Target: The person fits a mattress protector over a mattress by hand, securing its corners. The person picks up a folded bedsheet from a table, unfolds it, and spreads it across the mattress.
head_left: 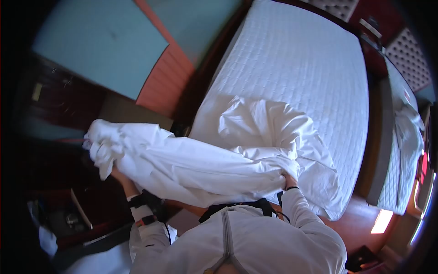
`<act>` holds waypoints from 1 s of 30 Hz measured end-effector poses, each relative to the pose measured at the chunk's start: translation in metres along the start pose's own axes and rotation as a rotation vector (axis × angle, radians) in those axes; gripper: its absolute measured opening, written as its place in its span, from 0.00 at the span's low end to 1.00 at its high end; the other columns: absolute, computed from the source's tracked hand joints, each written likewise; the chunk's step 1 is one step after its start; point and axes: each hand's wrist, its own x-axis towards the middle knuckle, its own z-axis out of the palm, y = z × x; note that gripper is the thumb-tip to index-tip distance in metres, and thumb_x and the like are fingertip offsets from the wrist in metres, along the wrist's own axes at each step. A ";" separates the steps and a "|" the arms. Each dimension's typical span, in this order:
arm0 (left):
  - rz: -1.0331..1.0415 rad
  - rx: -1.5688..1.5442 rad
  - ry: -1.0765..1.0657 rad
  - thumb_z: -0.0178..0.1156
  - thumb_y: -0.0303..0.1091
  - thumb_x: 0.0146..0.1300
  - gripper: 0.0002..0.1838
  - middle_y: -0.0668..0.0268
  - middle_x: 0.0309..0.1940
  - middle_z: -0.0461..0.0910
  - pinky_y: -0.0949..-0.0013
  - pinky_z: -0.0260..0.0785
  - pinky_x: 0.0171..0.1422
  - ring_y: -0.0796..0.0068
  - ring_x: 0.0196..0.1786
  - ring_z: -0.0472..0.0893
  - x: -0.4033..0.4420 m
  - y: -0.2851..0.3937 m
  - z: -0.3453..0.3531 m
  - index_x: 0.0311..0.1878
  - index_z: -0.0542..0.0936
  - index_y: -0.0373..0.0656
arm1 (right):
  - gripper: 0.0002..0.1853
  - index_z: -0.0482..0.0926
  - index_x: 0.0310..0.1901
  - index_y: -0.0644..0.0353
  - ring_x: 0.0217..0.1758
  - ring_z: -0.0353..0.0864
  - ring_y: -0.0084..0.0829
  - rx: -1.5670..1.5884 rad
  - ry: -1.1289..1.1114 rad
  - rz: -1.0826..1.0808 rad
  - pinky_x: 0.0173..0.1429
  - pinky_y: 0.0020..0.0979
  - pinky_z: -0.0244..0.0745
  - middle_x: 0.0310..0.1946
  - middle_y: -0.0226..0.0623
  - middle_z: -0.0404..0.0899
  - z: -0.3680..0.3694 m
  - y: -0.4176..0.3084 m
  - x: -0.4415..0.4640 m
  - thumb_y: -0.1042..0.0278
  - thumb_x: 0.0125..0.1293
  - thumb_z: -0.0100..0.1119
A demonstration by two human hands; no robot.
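A large white sheet is stretched between my two hands in front of my body, gathered in loose folds. At the left, my left hand is under the bunched end, its fingers hidden by the cloth. My right hand grips the sheet at its right part, fingers wrapped in the fabric. The rest of the cloth lies crumpled over the near end of a bed with a white quilted mattress.
Beyond a gap at the right is a second bed with rumpled white bedding. Tufted panels stand behind the beds. Dark furniture is at the left, with an open drawer or shelf below. Sunlight falls on the floor.
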 end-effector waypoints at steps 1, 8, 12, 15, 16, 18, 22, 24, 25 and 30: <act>-0.012 -0.008 -0.082 0.51 0.35 0.67 0.18 0.62 0.52 0.74 0.63 0.64 0.61 0.68 0.54 0.72 0.018 -0.035 0.038 0.56 0.71 0.35 | 0.21 0.76 0.53 0.55 0.50 0.77 0.38 0.128 0.045 0.015 0.50 0.40 0.74 0.49 0.39 0.77 -0.051 0.017 0.023 0.57 0.59 0.56; -0.199 -0.255 -0.408 0.56 0.31 0.61 0.24 0.59 0.57 0.71 0.66 0.61 0.62 0.67 0.57 0.71 0.010 -0.104 0.304 0.59 0.67 0.31 | 0.20 0.75 0.49 0.62 0.46 0.75 0.29 0.258 0.280 -0.958 0.49 0.31 0.72 0.43 0.34 0.76 -0.149 -0.147 -0.100 0.61 0.57 0.57; -0.301 -0.644 -0.409 0.57 0.37 0.63 0.27 0.62 0.59 0.69 0.66 0.61 0.62 0.68 0.59 0.70 0.050 -0.003 0.351 0.62 0.65 0.36 | 0.26 0.69 0.55 0.66 0.50 0.74 0.32 0.293 0.403 -1.505 0.55 0.32 0.70 0.49 0.42 0.74 -0.048 -0.284 -0.323 0.61 0.58 0.61; -0.422 -0.872 -0.356 0.55 0.39 0.65 0.26 0.65 0.60 0.70 0.67 0.62 0.62 0.69 0.60 0.70 0.091 0.011 0.355 0.63 0.64 0.40 | 0.33 0.63 0.61 0.68 0.55 0.73 0.33 0.489 0.433 -1.535 0.57 0.31 0.69 0.54 0.45 0.71 -0.011 -0.310 -0.394 0.59 0.59 0.63; -0.451 -0.902 -0.347 0.54 0.39 0.65 0.25 0.65 0.60 0.70 0.67 0.63 0.62 0.69 0.60 0.70 0.097 0.015 0.356 0.63 0.64 0.41 | 0.37 0.58 0.64 0.68 0.60 0.70 0.36 0.409 0.366 -1.536 0.61 0.32 0.67 0.57 0.45 0.69 -0.012 -0.310 -0.398 0.57 0.59 0.62; -0.574 -0.779 -0.367 0.51 0.43 0.66 0.25 0.64 0.60 0.70 0.67 0.63 0.63 0.69 0.61 0.70 0.092 -0.020 0.347 0.63 0.65 0.42 | 0.36 0.60 0.64 0.67 0.62 0.67 0.37 0.263 0.540 -1.395 0.64 0.36 0.63 0.58 0.46 0.68 -0.019 -0.299 -0.321 0.55 0.60 0.61; -0.742 -0.511 -0.750 0.52 0.52 0.65 0.28 0.65 0.56 0.74 0.66 0.68 0.58 0.71 0.57 0.75 0.051 -0.147 0.285 0.61 0.69 0.43 | 0.26 0.70 0.57 0.62 0.48 0.71 0.32 -0.442 0.356 -1.194 0.49 0.34 0.67 0.45 0.38 0.73 -0.038 -0.185 -0.143 0.51 0.64 0.52; -0.928 -0.311 -0.851 0.54 0.52 0.64 0.29 0.65 0.54 0.76 0.64 0.71 0.55 0.70 0.55 0.76 0.023 -0.214 0.232 0.62 0.69 0.44 | 0.21 0.74 0.53 0.59 0.38 0.75 0.27 -0.829 0.116 -1.231 0.38 0.30 0.71 0.37 0.33 0.76 -0.049 -0.094 -0.067 0.54 0.67 0.49; -0.982 -0.263 -0.952 0.54 0.52 0.65 0.27 0.64 0.50 0.78 0.63 0.72 0.52 0.70 0.51 0.78 0.012 -0.233 0.210 0.61 0.70 0.44 | 0.18 0.76 0.51 0.58 0.33 0.77 0.25 -0.763 -0.061 -1.120 0.32 0.29 0.74 0.32 0.30 0.78 -0.039 -0.058 -0.048 0.55 0.68 0.47; -0.729 0.065 -0.778 0.57 0.47 0.61 0.28 0.57 0.44 0.79 0.64 0.70 0.47 0.62 0.45 0.79 -0.007 -0.293 0.112 0.54 0.71 0.30 | 0.16 0.78 0.44 0.53 0.35 0.81 0.23 -0.066 -0.095 -0.659 0.36 0.26 0.77 0.34 0.28 0.81 0.047 -0.002 -0.080 0.52 0.67 0.48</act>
